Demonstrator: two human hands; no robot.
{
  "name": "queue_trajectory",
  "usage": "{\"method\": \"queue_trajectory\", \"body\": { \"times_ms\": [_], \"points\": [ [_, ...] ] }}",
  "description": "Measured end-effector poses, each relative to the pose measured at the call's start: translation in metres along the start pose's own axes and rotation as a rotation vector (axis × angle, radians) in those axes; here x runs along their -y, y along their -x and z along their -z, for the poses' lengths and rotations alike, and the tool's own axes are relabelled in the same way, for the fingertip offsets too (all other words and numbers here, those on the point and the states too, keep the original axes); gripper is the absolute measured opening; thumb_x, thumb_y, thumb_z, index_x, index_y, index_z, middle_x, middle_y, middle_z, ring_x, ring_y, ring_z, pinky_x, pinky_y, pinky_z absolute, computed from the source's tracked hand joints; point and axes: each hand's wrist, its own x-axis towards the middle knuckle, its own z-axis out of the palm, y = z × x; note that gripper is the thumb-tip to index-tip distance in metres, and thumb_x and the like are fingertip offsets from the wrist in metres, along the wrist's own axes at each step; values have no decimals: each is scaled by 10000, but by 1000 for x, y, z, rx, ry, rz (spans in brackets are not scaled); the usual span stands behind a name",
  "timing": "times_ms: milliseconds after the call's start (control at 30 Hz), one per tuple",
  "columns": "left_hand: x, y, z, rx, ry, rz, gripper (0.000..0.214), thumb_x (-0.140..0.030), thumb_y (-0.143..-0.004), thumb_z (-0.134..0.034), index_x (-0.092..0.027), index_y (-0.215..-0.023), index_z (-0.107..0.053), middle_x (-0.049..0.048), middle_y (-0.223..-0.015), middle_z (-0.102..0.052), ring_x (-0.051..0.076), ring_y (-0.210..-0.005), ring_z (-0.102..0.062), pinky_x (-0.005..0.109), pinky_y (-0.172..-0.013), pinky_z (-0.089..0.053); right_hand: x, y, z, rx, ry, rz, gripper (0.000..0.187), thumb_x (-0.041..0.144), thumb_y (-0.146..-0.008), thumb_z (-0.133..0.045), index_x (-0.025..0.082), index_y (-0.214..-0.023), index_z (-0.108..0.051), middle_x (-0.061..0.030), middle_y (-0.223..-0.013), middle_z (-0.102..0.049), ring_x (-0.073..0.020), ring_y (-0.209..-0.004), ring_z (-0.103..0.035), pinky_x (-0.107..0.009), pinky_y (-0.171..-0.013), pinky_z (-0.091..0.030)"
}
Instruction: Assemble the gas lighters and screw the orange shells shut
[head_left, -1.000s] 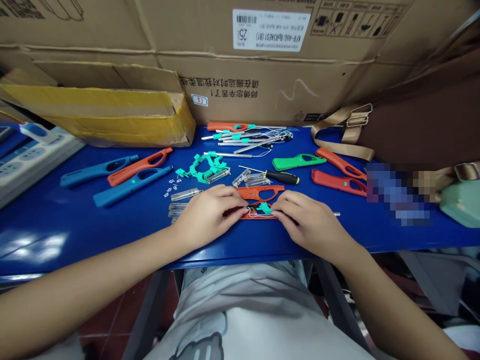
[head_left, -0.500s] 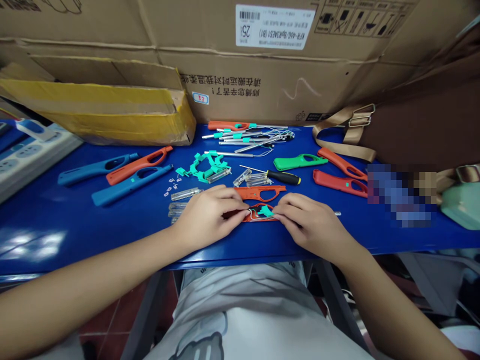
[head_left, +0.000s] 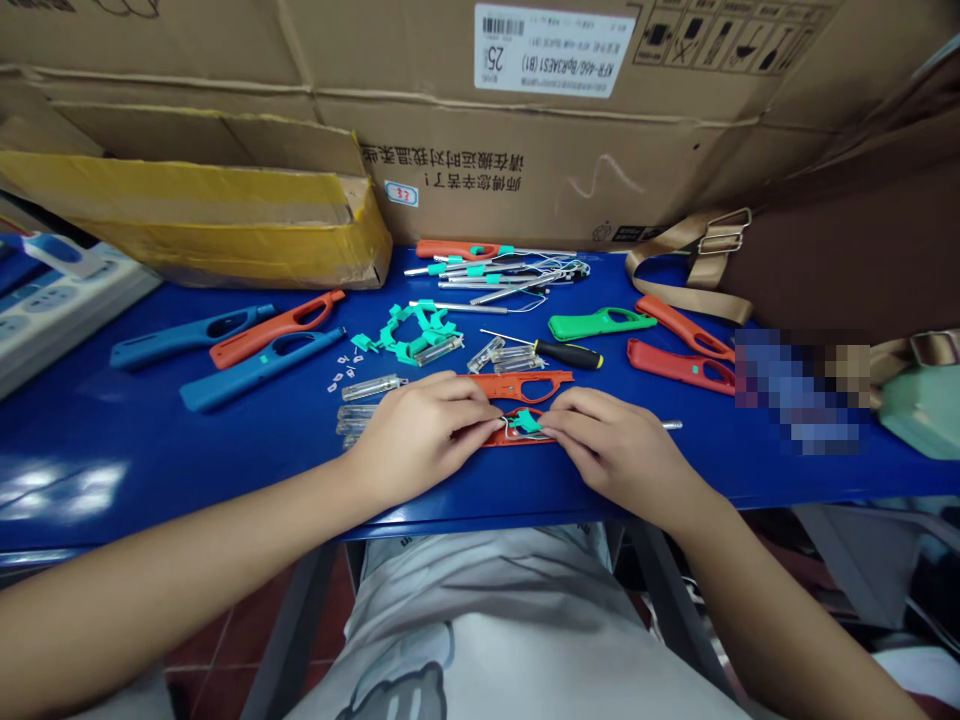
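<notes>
My left hand and my right hand rest on the blue table, both pinched on an orange lighter shell half lying flat between them. A teal trigger piece and a thin wire sit inside the shell at my fingertips. A metal tube tip sticks out to the right of my right hand. A second orange shell half lies just behind the one I hold.
A screwdriver, clear tubes, teal triggers, blue and orange shells, green and red shells and metal tube assemblies lie on the table. Cardboard boxes stand behind; a brown bag sits right.
My fingers have shifted slightly on the shell and the teal trigger; both hands stay in the same place. The view has drifted a little.
</notes>
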Motion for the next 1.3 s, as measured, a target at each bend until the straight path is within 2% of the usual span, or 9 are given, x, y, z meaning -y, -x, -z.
{"method": "queue_trajectory", "body": {
  "times_ms": [267,500,733,933,1300],
  "points": [
    [-2,1,0,3,-7,15,219,-270,-998,-588,-200,-962,-792,44,-958,-755,189,-879,-683,302,-759,-542,0,1,-6,-92,61,102,208,118,-988,-513,176,-1045,-705,-76,-1022,-755,-201,-962,-702,-304,-811,-555],
    [-2,1,-1,-12,-14,5,223,-272,-1005,-576,-186,-965,-779,45,-952,-751,189,-884,-691,298,-758,-544,3,5,-7,-88,139,75,219,113,-978,-517,191,-1051,-708,-44,-1055,-766,-166,-795,-715,-284,-630,-483],
    [-1,1,-3,-24,-25,-10,222,-267,-1003,-584,-188,-950,-784,36,-937,-747,184,-865,-698,291,-740,-547,5,4,-8,-85,154,59,198,141,-993,-526,187,-1045,-712,-27,-1031,-758,-146,-787,-706,-285,-612,-448],
    [-4,5,-5,-30,-126,-52,233,-258,-1014,-556,-180,-981,-774,45,-957,-750,200,-875,-703,314,-748,-556,6,4,-8,-70,151,20,166,193,-1014,-527,200,-1028,-692,-3,-983,-744,-145,-768,-691,-300,-611,-429],
    [-10,8,2,55,-152,-62,249,-323,-967,-608,-159,-1096,-745,66,-1054,-733,224,-948,-685,349,-805,-575,6,3,-7,-83,108,23,164,197,-1027,-503,184,-998,-664,-28,-958,-727,-162,-789,-677,-297,-644,-423]
  ]
}}
